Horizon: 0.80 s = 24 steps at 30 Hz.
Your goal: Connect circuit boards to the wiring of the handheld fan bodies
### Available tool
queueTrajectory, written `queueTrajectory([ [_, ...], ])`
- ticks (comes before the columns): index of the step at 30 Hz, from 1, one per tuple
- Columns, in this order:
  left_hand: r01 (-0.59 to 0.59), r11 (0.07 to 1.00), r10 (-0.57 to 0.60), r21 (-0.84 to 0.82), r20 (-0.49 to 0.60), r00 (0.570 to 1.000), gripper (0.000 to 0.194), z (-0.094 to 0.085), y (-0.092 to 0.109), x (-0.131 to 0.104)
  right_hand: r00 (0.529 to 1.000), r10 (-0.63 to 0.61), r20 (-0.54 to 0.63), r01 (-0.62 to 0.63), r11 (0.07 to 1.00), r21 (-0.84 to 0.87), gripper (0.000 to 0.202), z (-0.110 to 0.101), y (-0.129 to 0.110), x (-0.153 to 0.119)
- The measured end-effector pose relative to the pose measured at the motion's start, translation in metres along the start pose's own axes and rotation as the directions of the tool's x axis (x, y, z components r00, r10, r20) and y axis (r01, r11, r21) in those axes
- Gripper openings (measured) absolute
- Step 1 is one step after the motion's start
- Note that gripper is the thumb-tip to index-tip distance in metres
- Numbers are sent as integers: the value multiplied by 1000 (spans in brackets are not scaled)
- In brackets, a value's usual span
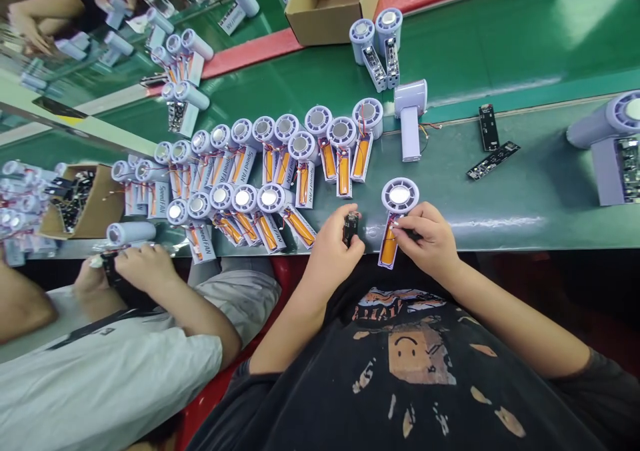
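My left hand (334,247) is closed around a small black circuit board (351,229), held upright just left of a light purple handheld fan. This fan (401,195) lies at the table's front edge with its round head away from me and its open handle pointing toward me. Inside the handle shows an orange battery (388,247), with thin red wires above it. My right hand (427,237) is at the handle's right side, its fingertips pinched on the wires near the top of the handle. A dark patch under those fingers cannot be made out.
Several similar open fans (270,199) stand in rows to the left. One fan (411,121) lies beyond mine; two loose circuit boards (493,161) are to the right. Farther back is a cardboard box (333,11). A co-worker's hands (145,269) work at the left.
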<state>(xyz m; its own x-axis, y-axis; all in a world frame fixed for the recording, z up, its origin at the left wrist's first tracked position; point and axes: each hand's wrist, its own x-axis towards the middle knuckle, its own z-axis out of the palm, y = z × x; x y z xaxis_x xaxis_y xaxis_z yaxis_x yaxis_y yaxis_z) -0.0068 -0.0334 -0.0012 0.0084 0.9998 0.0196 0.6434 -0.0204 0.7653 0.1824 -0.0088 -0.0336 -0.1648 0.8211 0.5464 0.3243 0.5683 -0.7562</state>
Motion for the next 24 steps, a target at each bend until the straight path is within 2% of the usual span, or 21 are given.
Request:
queueTrajectory([
  [2, 11, 964, 2, -264, 50, 999, 50, 7, -7, -2, 1000, 11, 17, -12, 1000, 9, 10, 1, -1, 1],
  [3, 16, 941, 5, -337, 62, 998, 49, 10, -9, -3, 999, 21, 30, -21, 1000, 8, 9, 1, -2, 2],
  [5, -39, 931, 50, -364, 22, 999, 46, 14, -8, -5, 997, 45, 57, -45, 999, -7, 9, 2, -4, 3],
  [8, -247, 942, 247, -227, -27, 969, 43, 12, 1, -7, 994, 59, 91, -55, 997, -48, 11, 2, -8, 3],
  [10, -370, 921, 378, -123, 49, 924, 46, 7, 9, -8, 993, 55, 109, -47, 996, -79, 11, 2, -9, 2],
  [11, -402, 912, 408, -80, 93, 908, 48, 5, 12, -7, 992, 54, 117, -43, 995, -91, 11, 2, -9, 2],
  [13, -400, 917, 397, -1, 119, 910, 46, 3, 17, -5, 991, 54, 122, -43, 995, -93, 12, 2, -7, 1],
  [18, -331, 939, 327, 95, 55, 943, 12, 4, 15, 1, 993, 50, 107, -47, 998, -29, 9, 0, -1, 3],
  [22, -324, 935, 314, 143, 89, 945, 9, 5, 11, 4, 976, 65, 209, -67, 998, 2, 9, -4, 1, 7],
  [24, -310, 939, 298, 149, 97, 949, 9, 6, 12, 6, 973, 78, 218, -79, 997, -1, 8, -5, 0, 7],
])
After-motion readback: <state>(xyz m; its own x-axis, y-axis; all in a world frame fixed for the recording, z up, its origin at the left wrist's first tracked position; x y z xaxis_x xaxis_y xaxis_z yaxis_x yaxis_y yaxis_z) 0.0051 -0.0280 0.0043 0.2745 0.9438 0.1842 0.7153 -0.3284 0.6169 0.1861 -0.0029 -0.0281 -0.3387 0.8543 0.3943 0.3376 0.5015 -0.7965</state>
